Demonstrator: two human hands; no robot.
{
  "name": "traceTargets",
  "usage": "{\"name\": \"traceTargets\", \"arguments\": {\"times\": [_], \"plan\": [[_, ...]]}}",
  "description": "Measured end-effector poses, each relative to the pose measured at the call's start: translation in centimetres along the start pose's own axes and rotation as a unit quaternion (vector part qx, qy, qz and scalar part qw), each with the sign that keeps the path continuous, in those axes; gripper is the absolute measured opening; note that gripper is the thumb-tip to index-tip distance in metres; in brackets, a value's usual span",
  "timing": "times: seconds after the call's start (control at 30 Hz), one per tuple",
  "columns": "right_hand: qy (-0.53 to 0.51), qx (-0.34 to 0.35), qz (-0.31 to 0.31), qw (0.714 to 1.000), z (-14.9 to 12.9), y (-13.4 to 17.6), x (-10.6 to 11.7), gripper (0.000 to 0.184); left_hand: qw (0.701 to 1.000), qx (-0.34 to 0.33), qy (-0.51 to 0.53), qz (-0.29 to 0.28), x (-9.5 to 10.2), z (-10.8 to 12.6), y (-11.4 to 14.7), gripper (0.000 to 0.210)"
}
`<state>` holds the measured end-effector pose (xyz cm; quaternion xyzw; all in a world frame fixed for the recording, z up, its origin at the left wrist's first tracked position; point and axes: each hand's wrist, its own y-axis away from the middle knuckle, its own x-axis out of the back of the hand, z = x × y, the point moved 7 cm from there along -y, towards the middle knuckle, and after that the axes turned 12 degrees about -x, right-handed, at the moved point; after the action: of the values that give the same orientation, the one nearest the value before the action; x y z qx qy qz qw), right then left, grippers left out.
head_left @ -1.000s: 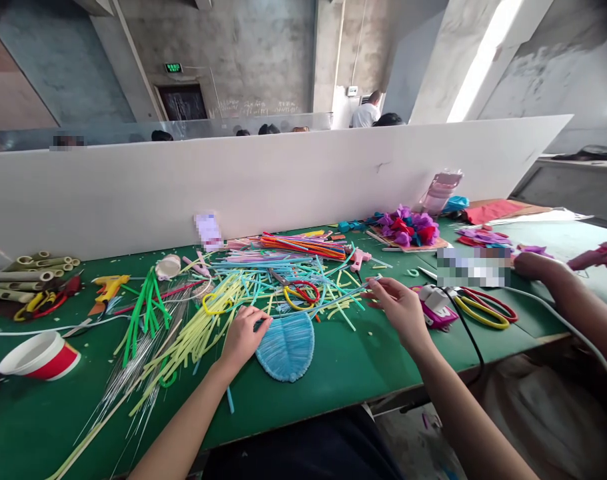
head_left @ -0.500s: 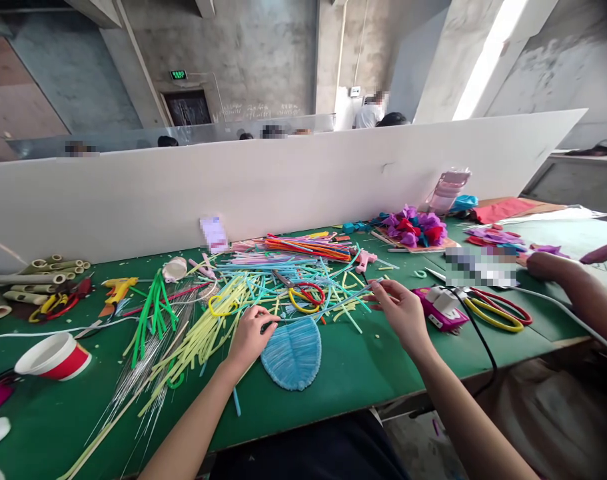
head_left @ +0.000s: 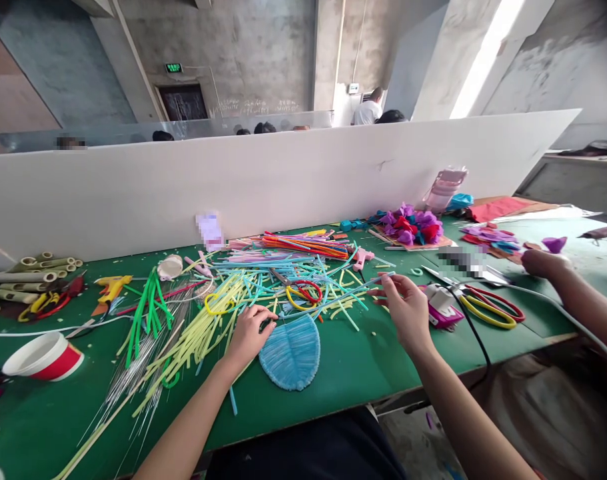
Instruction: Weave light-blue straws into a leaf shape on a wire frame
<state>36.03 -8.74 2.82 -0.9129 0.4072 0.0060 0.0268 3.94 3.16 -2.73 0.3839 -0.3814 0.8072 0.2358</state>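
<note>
My left hand point(head_left: 248, 331) is pressing down on the top edge of the blue leaf point(head_left: 290, 351), fingers curled over where its stem end lies, pinning it flat on the table point(head_left: 363, 373). My right hand point(head_left: 408, 308) pinches one end of a thin blue straw point(head_left: 333, 300) that runs back toward the leaf tip. I'd say I'm laying another strand onto the leaf; lining it up calls for a steady pull and a firm left hand. The leaf sits near the table's front edge, with bare green to its right. Behind it the straw pile point(head_left: 263, 283) and red scissors point(head_left: 303, 292) crowd in close. To my right a pink glue gun point(head_left: 440, 308) and its cord point(head_left: 476, 337) lie just beside my wrist, and a co-worker's hand point(head_left: 543, 263) is further off.
</note>
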Motion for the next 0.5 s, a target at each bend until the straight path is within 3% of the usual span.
{"name": "traceTargets", "arguments": {"times": [0.23,0.5], "plan": [[-0.035,-0.032,-0.044,0.998,0.4,-0.2,-1.4,0.036,1.0,0.009,0.002,-0.008,-0.1,0.0,-0.1,0.019],[-0.019,-0.035,-0.067,0.997,0.2,-0.7,-2.8,0.042,0.999,0.034,-0.016,-0.027,-0.6,-0.6,-0.8,0.008]]}}
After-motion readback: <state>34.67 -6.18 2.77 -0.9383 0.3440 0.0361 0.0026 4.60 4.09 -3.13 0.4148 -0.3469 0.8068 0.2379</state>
